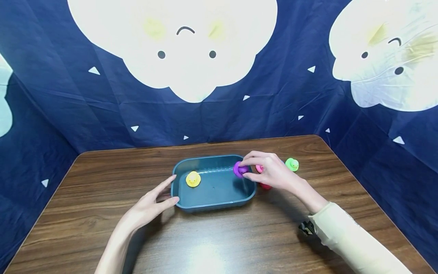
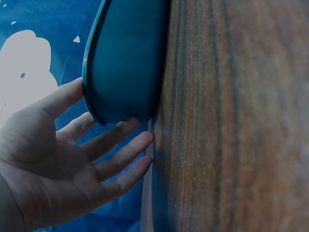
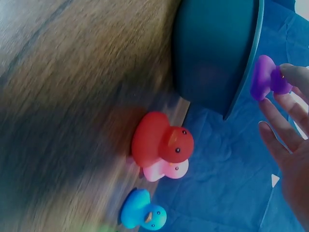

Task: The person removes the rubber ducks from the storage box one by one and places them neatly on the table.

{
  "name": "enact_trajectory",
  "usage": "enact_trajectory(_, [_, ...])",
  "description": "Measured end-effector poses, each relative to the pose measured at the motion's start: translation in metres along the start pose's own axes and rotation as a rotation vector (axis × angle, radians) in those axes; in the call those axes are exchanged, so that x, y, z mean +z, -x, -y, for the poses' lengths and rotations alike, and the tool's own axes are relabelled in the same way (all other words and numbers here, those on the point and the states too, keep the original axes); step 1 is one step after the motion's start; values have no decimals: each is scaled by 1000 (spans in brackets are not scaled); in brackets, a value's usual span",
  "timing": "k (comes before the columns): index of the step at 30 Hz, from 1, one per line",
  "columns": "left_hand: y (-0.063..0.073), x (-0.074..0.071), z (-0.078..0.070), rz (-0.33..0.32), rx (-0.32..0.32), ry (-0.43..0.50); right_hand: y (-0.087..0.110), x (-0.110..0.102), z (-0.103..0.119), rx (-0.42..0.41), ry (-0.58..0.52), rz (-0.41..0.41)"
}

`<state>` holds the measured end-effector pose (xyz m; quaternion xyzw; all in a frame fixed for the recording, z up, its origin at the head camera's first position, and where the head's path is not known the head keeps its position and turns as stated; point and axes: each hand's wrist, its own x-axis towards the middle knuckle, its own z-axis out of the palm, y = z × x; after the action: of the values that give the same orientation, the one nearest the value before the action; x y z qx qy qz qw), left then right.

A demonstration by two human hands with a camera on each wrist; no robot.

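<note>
My right hand (image 1: 272,171) pinches a purple rubber duck (image 1: 237,170) between thumb and fingers, over the right end of a dark teal plastic bin (image 1: 213,192). In the right wrist view the purple duck (image 3: 263,77) shows just beyond the bin's rim. Inside the bin, toward its left end, sits a yellow rubber duck (image 1: 193,179). My left hand (image 1: 147,207) rests against the bin's left end, fingers spread and fairly straight. In the left wrist view, its thumb touches the rim and fingertips lie along the outer wall (image 2: 125,58).
Right of the bin stand a red duck (image 3: 152,140), a pink duck (image 3: 177,169) and a blue duck (image 3: 135,209); my right hand partly hides this group in the head view. A green duck (image 1: 292,164) is farther right. Blue cloud-print fabric (image 1: 102,114) hangs around the wooden table (image 1: 102,179).
</note>
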<state>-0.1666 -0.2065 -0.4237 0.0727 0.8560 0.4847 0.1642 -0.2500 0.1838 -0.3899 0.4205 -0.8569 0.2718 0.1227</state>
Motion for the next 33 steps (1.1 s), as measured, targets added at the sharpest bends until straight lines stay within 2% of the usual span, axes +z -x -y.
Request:
enact_trajectory(12, [0, 0, -1, -10, 5, -12, 11, -9, -4, 5, 14, -48])
enact_trajectory(23, [1, 0, -1, -5, 1, -8, 23, -20, -9, 48, 46, -46])
enact_trajectory(33, [1, 1, 0, -6, 2, -11, 33, -28, -15, 29, 79, -57])
